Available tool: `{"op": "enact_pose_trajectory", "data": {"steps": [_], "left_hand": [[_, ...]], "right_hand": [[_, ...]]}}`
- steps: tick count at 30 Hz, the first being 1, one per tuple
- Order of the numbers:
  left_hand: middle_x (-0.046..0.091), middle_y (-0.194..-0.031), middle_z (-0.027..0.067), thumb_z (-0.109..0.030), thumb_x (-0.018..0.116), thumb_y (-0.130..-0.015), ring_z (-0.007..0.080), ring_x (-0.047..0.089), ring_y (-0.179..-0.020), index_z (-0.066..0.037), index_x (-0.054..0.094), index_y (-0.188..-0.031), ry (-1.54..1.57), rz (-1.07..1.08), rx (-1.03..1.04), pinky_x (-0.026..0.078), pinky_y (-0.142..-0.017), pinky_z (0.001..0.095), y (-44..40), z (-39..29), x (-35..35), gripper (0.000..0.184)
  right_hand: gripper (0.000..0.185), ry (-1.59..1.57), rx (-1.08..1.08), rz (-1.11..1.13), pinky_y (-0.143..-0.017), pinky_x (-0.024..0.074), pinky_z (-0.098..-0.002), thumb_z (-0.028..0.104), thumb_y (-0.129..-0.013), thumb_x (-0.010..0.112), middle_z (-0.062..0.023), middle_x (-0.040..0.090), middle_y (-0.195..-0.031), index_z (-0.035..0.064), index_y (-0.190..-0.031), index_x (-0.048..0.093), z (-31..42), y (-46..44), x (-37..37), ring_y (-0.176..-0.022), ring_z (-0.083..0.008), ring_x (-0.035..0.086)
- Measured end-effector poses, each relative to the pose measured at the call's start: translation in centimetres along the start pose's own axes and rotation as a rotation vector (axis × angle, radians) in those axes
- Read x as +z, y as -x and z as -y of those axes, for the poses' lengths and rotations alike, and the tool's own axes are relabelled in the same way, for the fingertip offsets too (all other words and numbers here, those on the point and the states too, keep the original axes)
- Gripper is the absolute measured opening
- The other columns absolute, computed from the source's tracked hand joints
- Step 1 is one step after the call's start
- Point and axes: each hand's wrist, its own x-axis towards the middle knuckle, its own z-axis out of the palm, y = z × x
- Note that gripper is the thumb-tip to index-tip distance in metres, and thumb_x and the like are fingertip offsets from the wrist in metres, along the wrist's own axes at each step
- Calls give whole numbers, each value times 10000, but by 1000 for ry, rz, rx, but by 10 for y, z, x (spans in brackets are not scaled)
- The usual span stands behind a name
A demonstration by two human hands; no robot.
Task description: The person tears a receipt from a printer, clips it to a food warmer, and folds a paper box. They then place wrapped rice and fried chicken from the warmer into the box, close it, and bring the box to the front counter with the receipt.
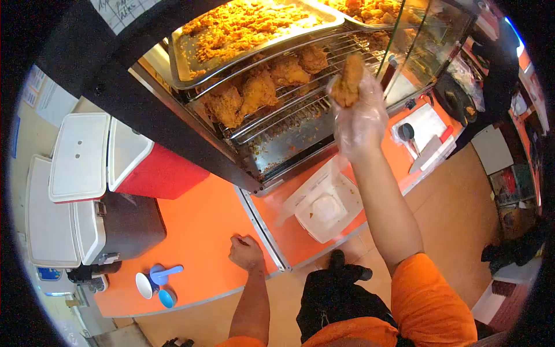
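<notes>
My right hand (pixel 361 118), in a clear plastic glove, holds a piece of fried chicken (pixel 349 81) in front of the lit warming cabinet. Several other fried pieces (pixel 258 92) lie on the wire rack (pixel 341 55) to its left. Below my right hand, an open white takeaway box (pixel 329 202) with white rice in it rests on the orange counter (pixel 208 231). My left hand (pixel 245 253) is bare and curled closed on the counter near the metal seam; whether anything is inside it is hidden.
Trays of fried food (pixel 248 32) fill the cabinet's upper shelf. Coolers (pixel 127 222) and blue scoops and cups (pixel 167 298) stand at left. At right, a knife (pixel 426 153) lies on a white board (pixel 419 130); the cabinet's glass door (pixel 399 46) is nearby.
</notes>
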Motion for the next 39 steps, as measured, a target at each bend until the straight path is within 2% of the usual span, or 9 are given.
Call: {"op": "enact_pose_trajectory", "data": {"steps": [1, 5, 9, 15, 19, 21, 23, 25, 39], "left_hand": [[611, -621, 181, -138, 544, -834, 391, 610, -591, -35, 577, -831, 5, 2, 9, 477, -587, 503, 1, 0, 0, 108], [614, -624, 175, -139, 546, -833, 389, 610, -584, -38, 575, -828, 21, 34, -57, 479, -585, 502, 0, 0, -1, 105], [608, -641, 199, -189, 557, -846, 384, 631, -609, -42, 552, -845, 26, 79, -93, 477, -581, 506, -2, -10, -9, 147], [596, -610, 189, -161, 545, -843, 397, 611, -575, -45, 550, -800, 58, 22, -36, 471, -519, 500, 0, -7, -5, 124], [596, -609, 189, -188, 540, -841, 398, 611, -573, -51, 540, -793, 11, 44, -59, 476, -539, 505, -1, -5, -2, 145], [600, -612, 187, -191, 537, -841, 397, 617, -580, -52, 548, -801, 3, 40, -78, 481, -547, 506, -3, -12, -5, 145], [604, -616, 186, -193, 535, -842, 397, 623, -587, -53, 555, -808, -16, 47, -88, 485, -554, 507, 0, -8, -6, 146], [616, -624, 187, -193, 531, -840, 397, 631, -593, -54, 567, -820, -17, 56, -65, 494, -580, 515, 0, 0, 2, 145], [617, -651, 168, -192, 530, -853, 382, 619, -612, -62, 542, -817, 1, 78, -91, 460, -586, 502, -1, -2, 2, 135]], "right_hand": [[371, -422, 344, 79, -990, 488, -431, 285, -988, 604, -131, 565, -1226, 63, -1276, 532, 9, 6, -7, -1135, -295, 560], [478, -700, 825, 274, -1018, 515, -495, 380, -997, 562, -161, 540, -1258, 64, -1340, 457, 25, 20, -55, -1194, -355, 544], [490, -541, 736, 262, -979, 559, -446, 330, -1016, 533, -254, 502, -1292, 6, -1369, 432, 43, 46, -82, -1193, -417, 540], [469, 88, 853, 209, -929, 575, -420, 248, -982, 595, -168, 562, -1315, 37, -1374, 449, 63, 75, -153, -1120, -287, 619], [546, 680, 454, 395, -914, 539, -377, 175, -873, 690, -168, 616, -1218, 19, -1348, 472, 35, 104, -200, -1090, -318, 642], [483, 1376, 214, 625, -914, 524, -413, 148, -848, 685, -204, 639, -1159, 31, -1280, 501, 32, 109, -194, -1072, -372, 644], [531, 1503, 140, 675, -798, 535, -410, 225, -770, 783, -166, 654, -1011, 54, -1211, 541, 22, 111, -175, -937, -296, 662], [489, 1787, 40, 664, -815, 520, -485, 308, -812, 739, -212, 647, -1057, 65, -1191, 549, -2, 116, -177, -937, -393, 651], [322, 1842, -24, 669, -764, 518, -493, 329, -902, 644, -234, 645, -766, 118, -1145, 663, -9, 118, -178, -835, -365, 659]]}}
